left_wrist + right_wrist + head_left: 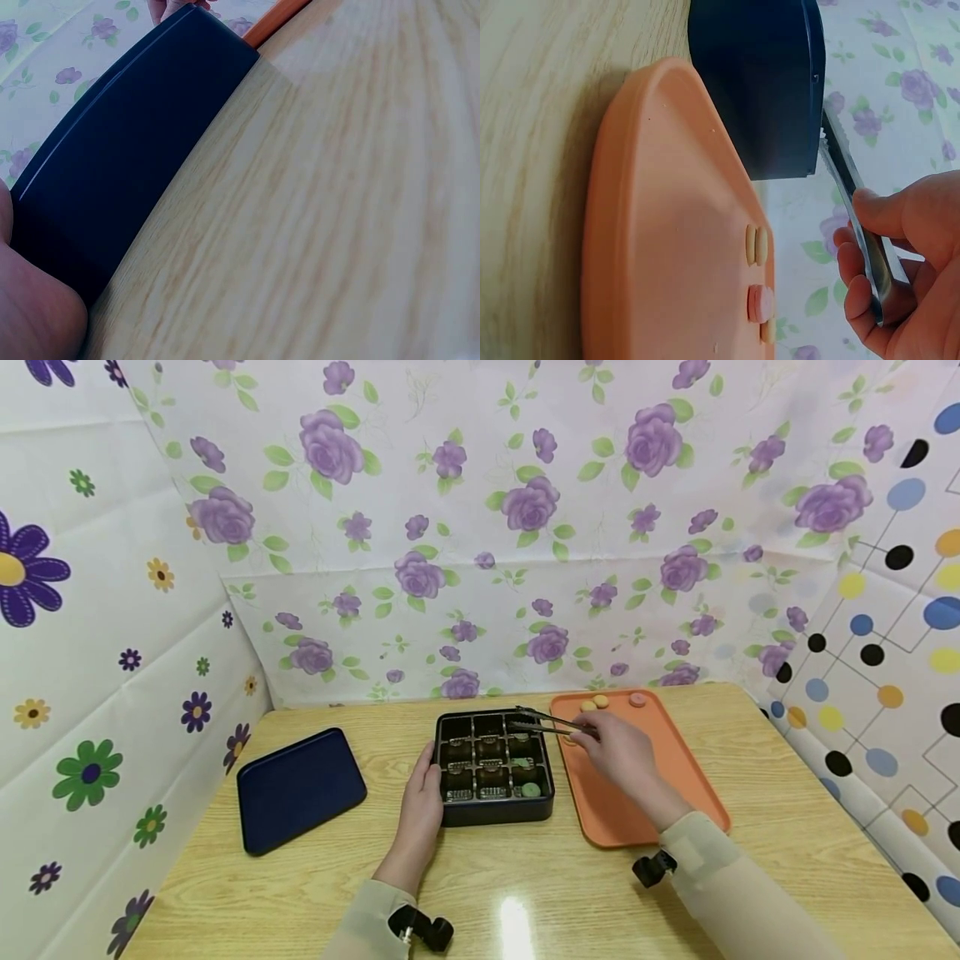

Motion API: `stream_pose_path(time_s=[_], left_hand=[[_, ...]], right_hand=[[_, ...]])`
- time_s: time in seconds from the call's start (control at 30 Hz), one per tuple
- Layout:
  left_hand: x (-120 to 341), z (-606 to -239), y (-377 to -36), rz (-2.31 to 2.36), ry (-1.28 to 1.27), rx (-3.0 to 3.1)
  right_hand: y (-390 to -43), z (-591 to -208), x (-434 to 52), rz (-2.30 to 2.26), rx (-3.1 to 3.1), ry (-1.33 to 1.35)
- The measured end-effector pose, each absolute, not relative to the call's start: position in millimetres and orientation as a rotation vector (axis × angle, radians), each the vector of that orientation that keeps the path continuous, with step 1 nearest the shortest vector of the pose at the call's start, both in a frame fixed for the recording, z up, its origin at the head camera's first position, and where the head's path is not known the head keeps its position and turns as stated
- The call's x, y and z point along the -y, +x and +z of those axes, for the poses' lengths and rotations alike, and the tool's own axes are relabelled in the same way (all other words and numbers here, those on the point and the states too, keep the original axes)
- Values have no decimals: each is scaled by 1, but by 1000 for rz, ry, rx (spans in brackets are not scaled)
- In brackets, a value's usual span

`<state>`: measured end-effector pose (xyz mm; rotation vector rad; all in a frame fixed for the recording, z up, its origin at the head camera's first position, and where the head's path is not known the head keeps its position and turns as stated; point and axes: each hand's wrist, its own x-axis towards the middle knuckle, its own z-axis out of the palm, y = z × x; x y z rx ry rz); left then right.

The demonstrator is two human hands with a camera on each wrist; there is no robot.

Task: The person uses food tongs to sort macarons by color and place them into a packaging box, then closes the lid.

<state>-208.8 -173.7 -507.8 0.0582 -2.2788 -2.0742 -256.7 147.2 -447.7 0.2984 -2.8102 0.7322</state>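
Right hand pinches slim metal tongs over the black, gridded plastic box; left hand, fingers straight, braces its side.

black compartment box sitting flat on surface, nine cells, green macaron lying in front-right cell | metal tongs being held level, tips reaching over box's back-right cell | orange tray lying just right of box, yellow macarons and pink macaron sitting at its far end
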Motion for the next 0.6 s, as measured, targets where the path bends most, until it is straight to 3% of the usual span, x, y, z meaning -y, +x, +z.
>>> stream_pose_path(time_s=[0.6], left_hand=[[173, -508, -208, -2074, 61, 2276]], right_hand=[[-251, -439, -182, 765, 2787, 244]])
